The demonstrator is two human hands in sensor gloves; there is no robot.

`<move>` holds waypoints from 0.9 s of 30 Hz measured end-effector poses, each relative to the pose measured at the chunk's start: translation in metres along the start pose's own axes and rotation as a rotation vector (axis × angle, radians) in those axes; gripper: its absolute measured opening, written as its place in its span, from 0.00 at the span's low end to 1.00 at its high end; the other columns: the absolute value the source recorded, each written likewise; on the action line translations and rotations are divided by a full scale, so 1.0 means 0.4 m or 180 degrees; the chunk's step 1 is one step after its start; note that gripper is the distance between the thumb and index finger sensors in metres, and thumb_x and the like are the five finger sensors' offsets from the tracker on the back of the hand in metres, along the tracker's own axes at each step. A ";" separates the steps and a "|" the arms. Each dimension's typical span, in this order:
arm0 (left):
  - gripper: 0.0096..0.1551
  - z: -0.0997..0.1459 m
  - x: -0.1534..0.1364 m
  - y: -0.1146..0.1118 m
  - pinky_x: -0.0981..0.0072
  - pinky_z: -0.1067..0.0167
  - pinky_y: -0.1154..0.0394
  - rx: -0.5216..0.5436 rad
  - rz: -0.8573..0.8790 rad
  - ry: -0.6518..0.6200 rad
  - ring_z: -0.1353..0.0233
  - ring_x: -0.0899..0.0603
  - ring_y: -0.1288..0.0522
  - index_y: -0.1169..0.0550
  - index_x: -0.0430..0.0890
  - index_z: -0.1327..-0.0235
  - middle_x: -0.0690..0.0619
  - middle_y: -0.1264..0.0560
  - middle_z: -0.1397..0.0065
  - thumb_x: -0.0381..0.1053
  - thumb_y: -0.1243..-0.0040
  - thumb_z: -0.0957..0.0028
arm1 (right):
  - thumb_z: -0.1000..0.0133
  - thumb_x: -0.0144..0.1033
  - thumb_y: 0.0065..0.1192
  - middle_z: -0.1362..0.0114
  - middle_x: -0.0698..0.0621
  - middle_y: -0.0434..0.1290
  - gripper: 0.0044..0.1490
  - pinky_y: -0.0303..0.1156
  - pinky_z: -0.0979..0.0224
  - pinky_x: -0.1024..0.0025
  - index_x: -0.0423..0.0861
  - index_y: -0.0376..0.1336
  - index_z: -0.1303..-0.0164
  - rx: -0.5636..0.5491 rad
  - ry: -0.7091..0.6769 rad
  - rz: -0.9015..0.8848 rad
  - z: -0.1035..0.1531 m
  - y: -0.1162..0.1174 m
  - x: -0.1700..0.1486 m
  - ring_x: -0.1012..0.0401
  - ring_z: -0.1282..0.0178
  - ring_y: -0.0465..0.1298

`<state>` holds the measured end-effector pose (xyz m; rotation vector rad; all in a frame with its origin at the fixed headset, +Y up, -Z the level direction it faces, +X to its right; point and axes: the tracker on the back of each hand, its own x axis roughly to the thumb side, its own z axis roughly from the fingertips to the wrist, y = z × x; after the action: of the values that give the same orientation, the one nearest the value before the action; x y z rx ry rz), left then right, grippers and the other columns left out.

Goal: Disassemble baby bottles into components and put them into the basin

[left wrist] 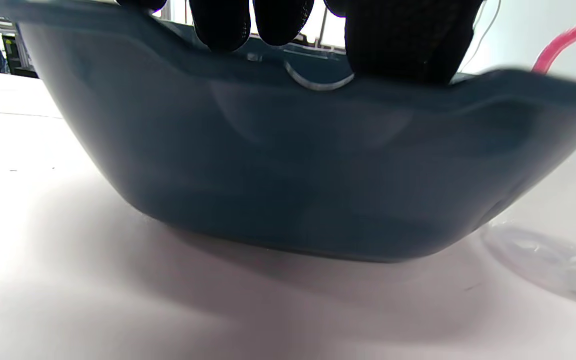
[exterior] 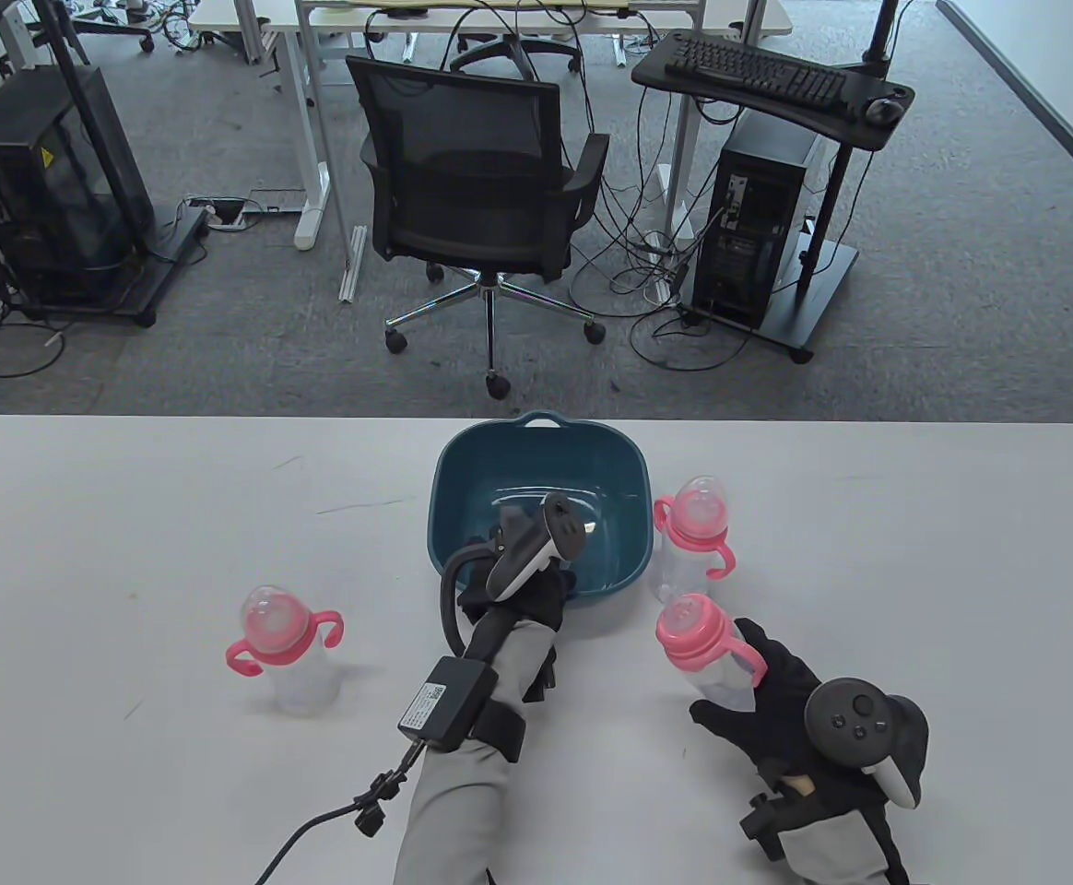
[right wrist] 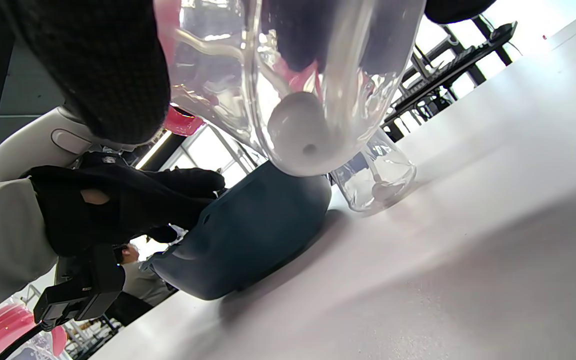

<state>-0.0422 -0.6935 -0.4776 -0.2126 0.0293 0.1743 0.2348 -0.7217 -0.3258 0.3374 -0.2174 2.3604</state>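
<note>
A teal basin point(exterior: 449, 479) sits at the table's middle, with a clear part point(left wrist: 318, 82) lying inside it. My left hand point(exterior: 511, 590) reaches over the basin's near rim point(left wrist: 288, 175); its fingertips point(left wrist: 223, 25) hang just past the edge with nothing plainly held. My right hand point(exterior: 741, 684) grips a baby bottle point(exterior: 698, 638) with a pink collar and handles, near the basin's right front corner. In the right wrist view that clear bottle point(right wrist: 308, 115) is raised off the table, my thumb point(right wrist: 103, 75) against its side.
A second pink-topped bottle point(exterior: 695, 535) stands just right of the basin, its clear base point(left wrist: 558, 260) close to the basin wall. A third bottle point(exterior: 283, 650) stands at the left. Beyond the table's far edge are an office chair point(exterior: 481, 194) and computer carts.
</note>
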 end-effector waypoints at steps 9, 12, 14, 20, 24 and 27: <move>0.43 0.117 -0.014 0.060 0.38 0.22 0.50 0.0462 0.0670 -0.0846 0.14 0.40 0.43 0.46 0.63 0.22 0.57 0.45 0.17 0.59 0.39 0.49 | 0.49 0.51 0.76 0.23 0.38 0.61 0.60 0.54 0.28 0.30 0.40 0.46 0.18 0.0052 -0.0026 0.0011 0.000 0.008 0.004 0.37 0.26 0.63; 0.43 0.174 -0.030 0.077 0.37 0.23 0.49 0.0507 0.1044 -0.1149 0.14 0.40 0.42 0.45 0.63 0.22 0.57 0.44 0.18 0.58 0.38 0.49 | 0.49 0.52 0.76 0.23 0.38 0.61 0.60 0.54 0.28 0.30 0.40 0.46 0.18 0.0061 -0.0033 0.0000 0.000 0.010 0.005 0.37 0.26 0.63; 0.44 0.207 -0.040 0.086 0.37 0.23 0.48 0.0478 0.1393 -0.1362 0.14 0.40 0.41 0.44 0.63 0.22 0.57 0.43 0.18 0.58 0.37 0.50 | 0.49 0.52 0.76 0.23 0.38 0.61 0.60 0.54 0.28 0.30 0.40 0.46 0.18 0.0071 -0.0040 0.0000 0.000 0.012 0.006 0.37 0.26 0.63; 0.48 0.282 -0.048 0.098 0.36 0.24 0.47 0.0271 0.2050 -0.1883 0.15 0.39 0.40 0.45 0.62 0.21 0.56 0.44 0.17 0.57 0.32 0.52 | 0.50 0.52 0.76 0.23 0.38 0.61 0.60 0.55 0.28 0.30 0.40 0.46 0.18 0.0109 -0.0078 0.0017 0.002 0.020 0.013 0.37 0.26 0.63; 0.54 0.311 -0.039 0.081 0.35 0.24 0.47 0.0198 0.2150 -0.2032 0.14 0.39 0.42 0.48 0.62 0.20 0.56 0.47 0.16 0.61 0.30 0.56 | 0.50 0.52 0.76 0.23 0.38 0.61 0.60 0.55 0.28 0.30 0.40 0.46 0.18 0.0163 -0.0113 -0.0019 0.001 0.031 0.016 0.37 0.26 0.63; 0.56 0.320 -0.030 0.057 0.35 0.24 0.47 0.0168 0.2192 -0.2052 0.13 0.38 0.44 0.50 0.61 0.20 0.55 0.49 0.16 0.61 0.30 0.56 | 0.50 0.52 0.76 0.23 0.38 0.61 0.60 0.55 0.28 0.30 0.41 0.46 0.18 0.0209 -0.0135 -0.0010 0.000 0.040 0.021 0.37 0.26 0.63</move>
<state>-0.0568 -0.6462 -0.3567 -0.0785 -0.5396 0.9199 0.2178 -0.7281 -0.3241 0.4193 -0.1594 2.3625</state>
